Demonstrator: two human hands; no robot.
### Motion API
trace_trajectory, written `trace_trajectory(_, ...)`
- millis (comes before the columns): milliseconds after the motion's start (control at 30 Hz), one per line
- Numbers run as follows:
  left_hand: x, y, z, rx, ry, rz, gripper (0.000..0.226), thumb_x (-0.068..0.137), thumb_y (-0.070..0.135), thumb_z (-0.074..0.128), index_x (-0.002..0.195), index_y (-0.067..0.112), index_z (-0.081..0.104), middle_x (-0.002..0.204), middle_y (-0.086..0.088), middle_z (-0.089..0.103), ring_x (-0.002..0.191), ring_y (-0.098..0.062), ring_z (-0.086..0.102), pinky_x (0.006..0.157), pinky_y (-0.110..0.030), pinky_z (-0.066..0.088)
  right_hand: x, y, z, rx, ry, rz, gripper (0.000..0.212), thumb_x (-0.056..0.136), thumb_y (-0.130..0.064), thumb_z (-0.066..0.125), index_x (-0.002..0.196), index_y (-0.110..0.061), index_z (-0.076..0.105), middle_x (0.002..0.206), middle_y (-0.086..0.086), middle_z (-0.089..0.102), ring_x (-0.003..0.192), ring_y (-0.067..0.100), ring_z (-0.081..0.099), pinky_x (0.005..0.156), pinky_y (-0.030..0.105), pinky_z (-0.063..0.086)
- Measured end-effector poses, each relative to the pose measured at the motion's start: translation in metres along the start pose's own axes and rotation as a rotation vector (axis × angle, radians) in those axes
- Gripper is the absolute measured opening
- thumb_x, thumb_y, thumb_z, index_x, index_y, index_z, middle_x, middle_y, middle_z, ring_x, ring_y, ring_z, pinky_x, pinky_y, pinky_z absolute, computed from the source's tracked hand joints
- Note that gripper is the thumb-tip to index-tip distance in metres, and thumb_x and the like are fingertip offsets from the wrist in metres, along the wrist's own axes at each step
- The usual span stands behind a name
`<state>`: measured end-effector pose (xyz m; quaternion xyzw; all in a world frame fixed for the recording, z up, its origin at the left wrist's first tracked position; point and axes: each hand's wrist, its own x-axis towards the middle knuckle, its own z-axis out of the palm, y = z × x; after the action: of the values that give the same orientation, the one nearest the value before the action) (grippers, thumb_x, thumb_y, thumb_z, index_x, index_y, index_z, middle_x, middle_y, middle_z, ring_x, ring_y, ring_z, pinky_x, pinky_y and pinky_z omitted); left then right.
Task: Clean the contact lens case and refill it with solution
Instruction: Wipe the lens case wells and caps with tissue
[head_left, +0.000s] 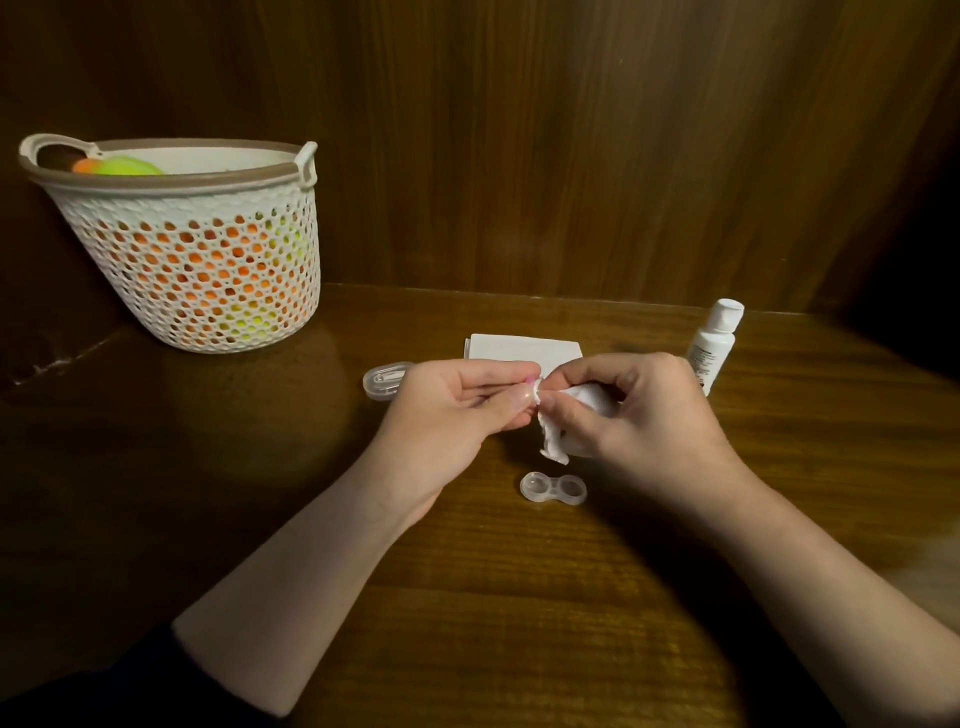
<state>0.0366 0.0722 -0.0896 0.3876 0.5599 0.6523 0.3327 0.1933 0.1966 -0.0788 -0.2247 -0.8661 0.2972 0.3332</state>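
While two hands work, one lens case (553, 488) lies open.

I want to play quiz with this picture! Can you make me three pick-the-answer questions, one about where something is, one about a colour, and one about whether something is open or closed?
1. Where is the lens case?
A. in the basket
B. on the table, in front of the hands
C. on top of the bottle

2. What colour is the cap of the solution bottle?
A. white
B. red
C. black

3. How are the lens case's two cups?
A. both capped
B. one capped
C. both uncapped

Answers:
1 B, it lies on the wooden table, nearer the camera than both hands.
2 A, the cap and the bottle are both white.
3 C, both round cups show open, while the right hand holds a crumpled tissue against something small pinched by the left hand.
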Motion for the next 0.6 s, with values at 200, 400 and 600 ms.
trace_trajectory(200, 0.0003, -0.0007, 0.0004, 0.008, -0.006, 0.012, 0.024, 0.098, 0.008, 0.073, 0.114, 0.024, 0.081, 0.114, 0.004, 0.083, 0.104, -0.015, 0.08, 0.088, -0.024, 0.063, -0.0019, -0.0006, 0.0026, 0.158, -0.024, 0.033, 0.004, 0.095, -0.033, 0.082, 0.093, -0.031, 0.085, 0.086, -0.015, 0.081, 0.078, 0.005, 0.076, 0.065, 0.019, 0.058)
trace_trajectory(400, 0.0001, 0.0019, -0.0011, -0.002, -0.005, -0.012, 0.024, 0.096, 0.005, 0.073, 0.111, 0.022, 0.082, 0.108, 0.001, 0.084, 0.098, -0.015, 0.081, 0.082, -0.021, 0.062, -0.0035, -0.0047, 0.0092, 0.086, 0.099, 0.013, 0.016, 0.092, -0.03, 0.084, 0.084, -0.043, 0.079, 0.087, -0.027, 0.078, 0.089, -0.004, 0.073, 0.07, 0.012, 0.057)
trace_trajectory(600, -0.0012, 0.0016, -0.0004, 0.022, 0.007, 0.027, 0.026, 0.096, 0.0, 0.073, 0.113, 0.019, 0.08, 0.107, 0.003, 0.084, 0.1, -0.013, 0.081, 0.083, -0.02, 0.063, -0.0016, -0.0059, 0.003, 0.013, -0.028, 0.011, 0.008, 0.093, -0.036, 0.082, 0.087, -0.041, 0.079, 0.085, -0.023, 0.078, 0.087, -0.004, 0.073, 0.069, 0.013, 0.057)
